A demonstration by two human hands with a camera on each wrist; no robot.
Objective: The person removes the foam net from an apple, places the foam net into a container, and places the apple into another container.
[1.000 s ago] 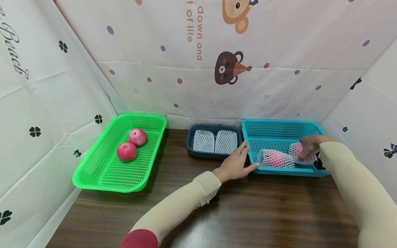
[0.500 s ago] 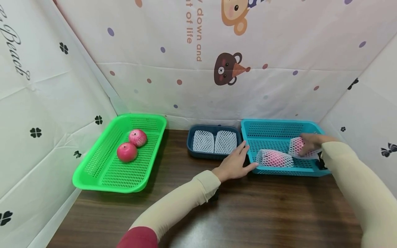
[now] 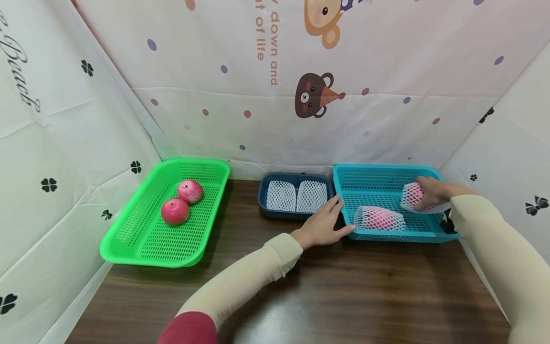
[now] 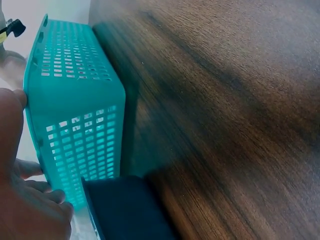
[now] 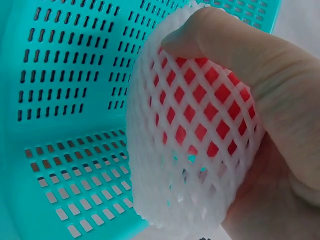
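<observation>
My right hand (image 3: pixel 431 193) grips a round red fruit in a white foam net sleeve (image 5: pixel 187 115). The thumb presses on the net from above, and the sleeve's loose end hangs past the fruit. This is over the right half of the turquoise basket (image 3: pixel 378 180). A second fruit in a net sleeve (image 3: pixel 380 219) lies in that basket along its front side. My left hand (image 3: pixel 322 224) rests at the basket's front left corner, fingers spread, thumb on the front rim. In the left wrist view its fingers (image 4: pixel 42 187) lie along the turquoise wall.
A dark blue tray (image 3: pixel 283 215) with two white foam net sleeves (image 3: pixel 281 196) stands left of the turquoise basket. Farther left, a green basket (image 3: pixel 197 248) holds two bare pinkish-red fruits (image 3: pixel 175 211). Printed cloth (image 3: pixel 240 129) hangs behind and at both sides of the brown table (image 3: pixel 365 291).
My right hand has shifted slightly back in the basket with the netted fruit, widening the space between it and the other netted fruit. The left hand keeps its place on the rim.
</observation>
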